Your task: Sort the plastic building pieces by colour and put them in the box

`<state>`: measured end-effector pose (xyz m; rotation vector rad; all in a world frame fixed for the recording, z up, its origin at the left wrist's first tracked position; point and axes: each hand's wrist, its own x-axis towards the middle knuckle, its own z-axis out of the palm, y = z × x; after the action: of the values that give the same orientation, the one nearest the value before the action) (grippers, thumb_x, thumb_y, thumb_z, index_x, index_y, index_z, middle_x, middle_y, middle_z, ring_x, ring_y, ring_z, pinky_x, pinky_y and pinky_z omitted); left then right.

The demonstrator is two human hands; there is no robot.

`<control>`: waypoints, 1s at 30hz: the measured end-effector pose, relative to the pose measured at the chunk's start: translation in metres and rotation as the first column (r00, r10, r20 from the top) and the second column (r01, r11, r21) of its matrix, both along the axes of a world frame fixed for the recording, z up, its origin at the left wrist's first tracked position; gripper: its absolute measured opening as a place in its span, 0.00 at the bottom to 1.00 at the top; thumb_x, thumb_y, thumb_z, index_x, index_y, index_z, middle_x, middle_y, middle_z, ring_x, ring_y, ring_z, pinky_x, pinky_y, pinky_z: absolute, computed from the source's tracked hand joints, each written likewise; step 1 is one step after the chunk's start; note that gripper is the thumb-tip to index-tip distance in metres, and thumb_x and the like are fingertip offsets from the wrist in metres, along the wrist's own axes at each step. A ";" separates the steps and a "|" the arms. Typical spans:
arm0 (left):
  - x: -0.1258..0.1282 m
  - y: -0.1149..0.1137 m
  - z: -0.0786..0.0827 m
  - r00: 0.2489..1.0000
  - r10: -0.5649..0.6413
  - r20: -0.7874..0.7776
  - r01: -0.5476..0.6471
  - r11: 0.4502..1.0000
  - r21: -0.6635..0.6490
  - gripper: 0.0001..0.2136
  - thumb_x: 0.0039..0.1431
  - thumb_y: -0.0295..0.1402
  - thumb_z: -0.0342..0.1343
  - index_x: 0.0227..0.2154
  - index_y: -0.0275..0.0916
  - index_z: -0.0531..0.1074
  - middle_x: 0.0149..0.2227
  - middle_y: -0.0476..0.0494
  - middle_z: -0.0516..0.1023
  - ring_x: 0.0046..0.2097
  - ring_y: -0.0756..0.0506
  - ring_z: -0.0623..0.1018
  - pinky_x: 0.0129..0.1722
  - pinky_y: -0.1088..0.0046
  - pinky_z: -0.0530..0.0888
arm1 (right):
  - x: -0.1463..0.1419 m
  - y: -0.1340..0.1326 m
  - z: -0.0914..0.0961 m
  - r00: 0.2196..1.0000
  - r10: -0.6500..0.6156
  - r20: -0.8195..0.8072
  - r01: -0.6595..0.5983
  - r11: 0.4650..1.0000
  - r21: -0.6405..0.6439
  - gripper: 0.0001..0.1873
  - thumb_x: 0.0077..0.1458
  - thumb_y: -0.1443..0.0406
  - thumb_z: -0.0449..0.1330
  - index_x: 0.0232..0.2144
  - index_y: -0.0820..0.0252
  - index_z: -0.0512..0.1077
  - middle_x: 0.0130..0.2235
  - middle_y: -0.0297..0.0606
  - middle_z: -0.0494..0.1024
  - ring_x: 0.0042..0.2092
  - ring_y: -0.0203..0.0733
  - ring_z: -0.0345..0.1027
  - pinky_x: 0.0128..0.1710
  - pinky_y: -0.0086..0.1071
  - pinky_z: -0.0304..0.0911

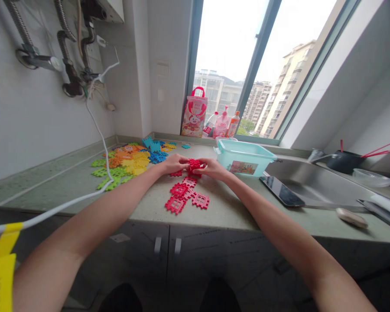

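My left hand [174,164] and my right hand [213,168] both grip a small red block cube [194,165] just above the countertop [234,210], fingers curled round its sides. Below it lie several loose red square tiles [186,196], flat on the counter. To the left is a spread of orange, yellow and green tiles [123,164], with blue tiles [156,152] behind them.
A pale teal lidded plastic box [243,157] stands right of my hands. A phone [281,191] lies by the steel sink [315,184]. A white cable [97,130] hangs from the wall across the counter. A red bag [194,113] and bottles [222,124] stand on the sill.
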<state>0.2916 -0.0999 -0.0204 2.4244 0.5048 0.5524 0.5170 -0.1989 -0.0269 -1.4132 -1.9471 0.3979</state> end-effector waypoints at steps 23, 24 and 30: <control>-0.003 0.005 -0.004 0.999 0.016 0.046 -0.014 0.999 -0.043 0.27 0.55 0.48 0.62 0.51 0.33 0.82 0.37 0.42 0.85 0.36 0.42 0.79 0.34 0.71 0.70 | -0.005 0.005 -0.018 0.985 -0.047 -0.164 0.046 0.999 -0.013 0.32 0.47 0.54 0.78 0.53 0.57 0.79 0.45 0.41 0.85 0.43 0.45 0.80 0.44 0.34 0.73; -0.003 0.005 -0.004 0.999 0.028 0.044 -0.026 0.999 -0.040 0.29 0.55 0.50 0.64 0.52 0.32 0.82 0.34 0.42 0.83 0.34 0.44 0.78 0.32 0.72 0.69 | -0.002 0.004 -0.015 0.984 -0.046 -0.174 0.041 0.999 -0.034 0.34 0.48 0.53 0.78 0.55 0.58 0.78 0.45 0.42 0.86 0.43 0.45 0.80 0.43 0.34 0.74; -0.002 0.002 -0.006 0.995 0.064 0.073 -0.060 0.996 -0.060 0.31 0.52 0.53 0.69 0.51 0.32 0.82 0.31 0.42 0.82 0.31 0.46 0.76 0.29 0.73 0.68 | 0.016 -0.004 -0.002 0.973 0.041 -0.229 -0.059 0.996 -0.070 0.26 0.56 0.50 0.72 0.51 0.60 0.82 0.46 0.45 0.86 0.44 0.48 0.81 0.43 0.35 0.75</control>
<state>0.2894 -0.0975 -0.0259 2.3305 0.5581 0.6444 0.5325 -0.2027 -0.0292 -1.3051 -1.8001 0.6351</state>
